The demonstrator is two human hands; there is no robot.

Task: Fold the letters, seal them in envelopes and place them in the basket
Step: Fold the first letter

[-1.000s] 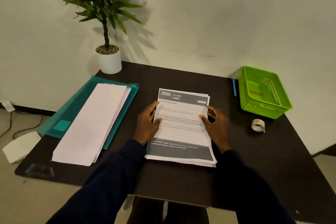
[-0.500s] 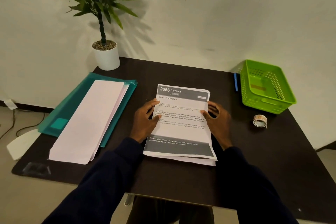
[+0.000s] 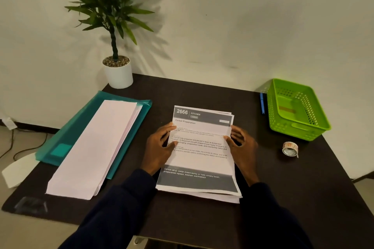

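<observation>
Both hands rest on the stack of letters (image 3: pixel 199 153) at the counter's (image 3: pixel 303 188) middle: our left hand (image 3: pixel 159 147) and right hand (image 3: pixel 241 146) lie open, fingers spread, thumbs pinning the top sheet's side edges. Compared with a second ago, only our head has shifted; the hands have not moved, so folding has not begun. Far right, the green basket (image 3: pixel 299 127) holds no envelopes. The envelopes (image 3: pixel 95 147) lie on a teal folder (image 3: pixel 66 139), left.
</observation>
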